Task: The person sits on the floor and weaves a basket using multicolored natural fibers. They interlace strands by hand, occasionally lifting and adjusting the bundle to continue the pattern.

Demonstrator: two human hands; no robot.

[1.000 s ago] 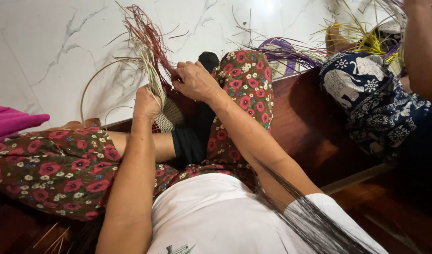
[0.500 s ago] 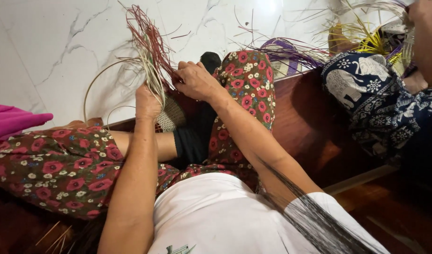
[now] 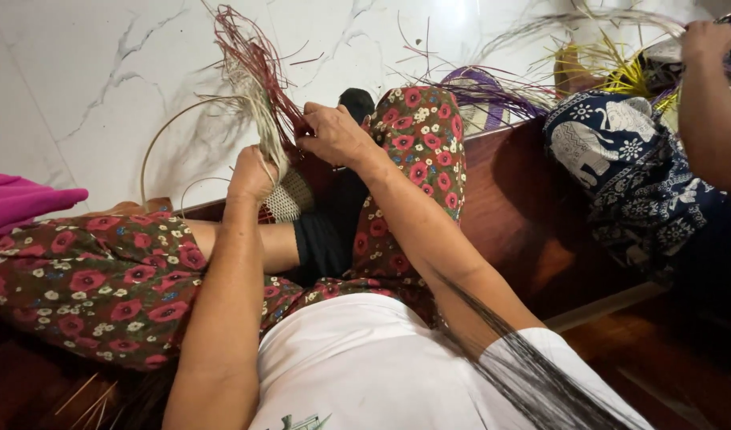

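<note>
A bundle of thin red and pale straw strands fans upward from a small woven piece resting between my knees. My left hand is closed around the pale strands just above the weave. My right hand pinches the red strands beside it, close to my raised right knee in floral trousers. Both hands nearly touch. A single pale strand loops out to the left over the floor.
White marble floor lies ahead. I sit on dark wooden boards. Another person in blue patterned cloth works at the right, one arm raised, with yellow and purple strands nearby. Pink cloth lies at left.
My hands stay on the strands with only slight shifts. The other person's arm at the right has lifted higher, pulling strands.
</note>
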